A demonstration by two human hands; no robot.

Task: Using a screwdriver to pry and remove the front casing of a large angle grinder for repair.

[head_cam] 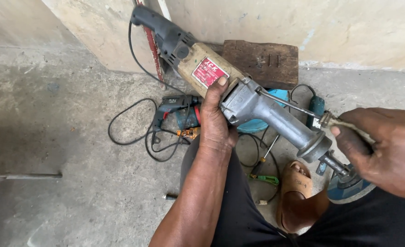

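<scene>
A large rotary hammer [239, 96] with a tan body, red label, grey metal nose and dark rear handle is held tilted over my lap. My left hand [216, 121] grips its body from below, thumb on the label's edge. My right hand [381, 148] is closed around a worn brush-like tool handle [344, 123] beside the hammer's chuck end [319, 146]. A thin metal rod [285, 103] runs along the nose.
A smaller blue-and-black drill [177, 107] with a coiled black cord [134, 132] lies on the concrete floor. A wooden block [262, 61] leans at the wall. A blue disc [349, 190], a green-handled tool [266, 179] and my sandalled foot [296, 183] are below.
</scene>
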